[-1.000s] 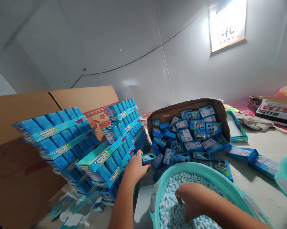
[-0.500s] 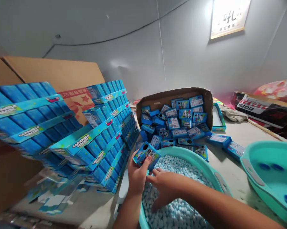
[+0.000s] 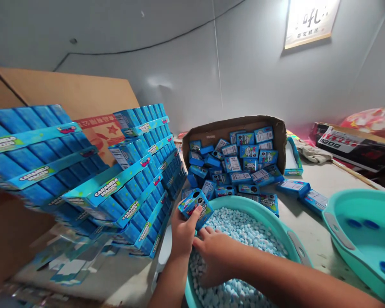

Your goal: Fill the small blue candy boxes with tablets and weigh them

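Right now the left hand (image 3: 182, 233) pinches a small blue cardboard candy box (image 3: 196, 208) between thumb and fingers, just above the near rim of a round teal plastic tub (image 3: 295, 248). Little pale blue and white candies (image 3: 243, 231) fill the tub. The right hand (image 3: 216, 261) rests on the candies with fingers loosely curled; I cannot tell if it holds any. Behind the tub, an open brown cardboard carton (image 3: 224, 128) holds many more small blue boxes.

Two hands, left (image 3: 183, 231) and right (image 3: 215, 256), work among two teal basins (image 3: 295, 250) (image 3: 365, 239), one cardboard tray (image 3: 233, 126) of small blue boxes too many to count, and countless pale candies (image 3: 243, 226).
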`<state>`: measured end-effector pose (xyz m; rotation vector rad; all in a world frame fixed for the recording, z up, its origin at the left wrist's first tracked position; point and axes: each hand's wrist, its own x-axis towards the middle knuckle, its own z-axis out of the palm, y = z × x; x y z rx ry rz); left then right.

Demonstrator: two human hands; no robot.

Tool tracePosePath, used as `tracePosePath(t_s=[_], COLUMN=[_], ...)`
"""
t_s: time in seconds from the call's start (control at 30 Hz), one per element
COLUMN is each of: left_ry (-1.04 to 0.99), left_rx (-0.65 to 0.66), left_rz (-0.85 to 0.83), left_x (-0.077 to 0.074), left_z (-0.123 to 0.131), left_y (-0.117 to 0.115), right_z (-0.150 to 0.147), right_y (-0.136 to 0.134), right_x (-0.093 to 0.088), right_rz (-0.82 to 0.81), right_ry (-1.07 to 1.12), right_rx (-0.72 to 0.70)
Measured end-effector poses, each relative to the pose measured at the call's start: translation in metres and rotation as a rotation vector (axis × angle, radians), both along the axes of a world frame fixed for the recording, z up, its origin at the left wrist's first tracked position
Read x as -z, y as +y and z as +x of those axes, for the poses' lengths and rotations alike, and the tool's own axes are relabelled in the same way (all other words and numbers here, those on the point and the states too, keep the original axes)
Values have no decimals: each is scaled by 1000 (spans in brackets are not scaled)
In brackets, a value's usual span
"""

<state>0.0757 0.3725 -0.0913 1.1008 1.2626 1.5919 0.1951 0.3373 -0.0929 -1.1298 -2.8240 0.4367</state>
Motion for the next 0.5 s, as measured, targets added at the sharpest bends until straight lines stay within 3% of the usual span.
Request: tracePosePath(t_s=[0.2, 0.5], left_ry=[-1, 31], left_rx=[-6, 2], left_rz=[27, 22], left_x=[3, 5], left_z=[-2, -4], left_y=[1, -3], right_z=[-9, -8], right_y=[0, 5], right_x=[17, 13], right_rz=[75, 38], right_ry=[48, 9], right_rx=[29, -4])
